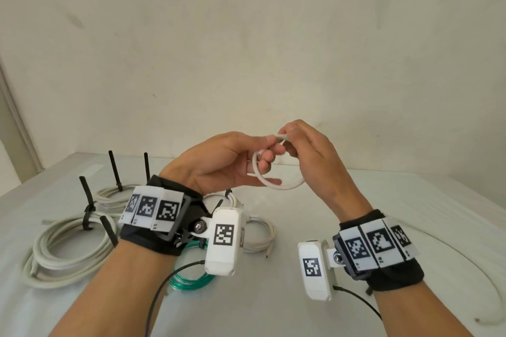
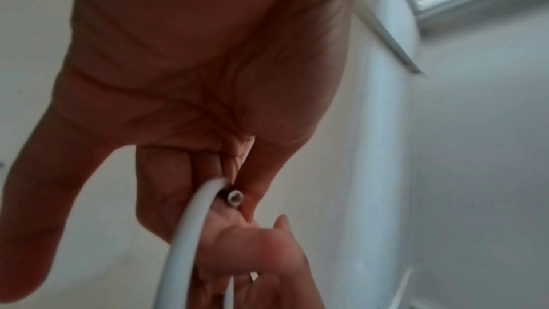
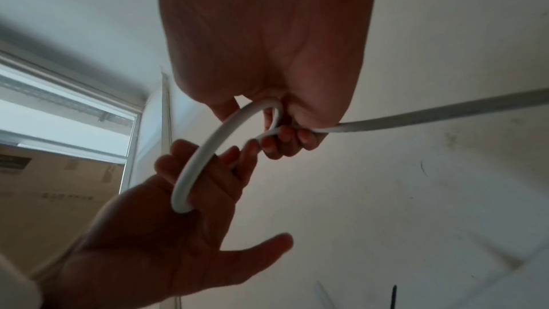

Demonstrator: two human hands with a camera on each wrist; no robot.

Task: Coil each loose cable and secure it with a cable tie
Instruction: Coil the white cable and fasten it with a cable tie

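Observation:
Both hands are raised above the table. Between them a white cable (image 1: 279, 186) bends into one small loop. My left hand (image 1: 267, 154) holds the cable's cut end (image 2: 234, 197) in its curled fingers, and the loop hangs across those fingers (image 3: 208, 149). Its thumb sticks out free. Just to the right, my right hand (image 1: 290, 145) pinches the cable at the top of the loop. From that hand the rest of the cable (image 3: 431, 116) runs off to the right and lies in a wide arc on the table (image 1: 465, 252).
Tied white coils (image 1: 68, 252) lie at the left of the white table (image 1: 273, 304), with black cable ties (image 1: 87, 208) sticking up. A green tube coil (image 1: 189, 280) and another white coil (image 1: 260, 235) lie under my left wrist. A pale wall stands behind.

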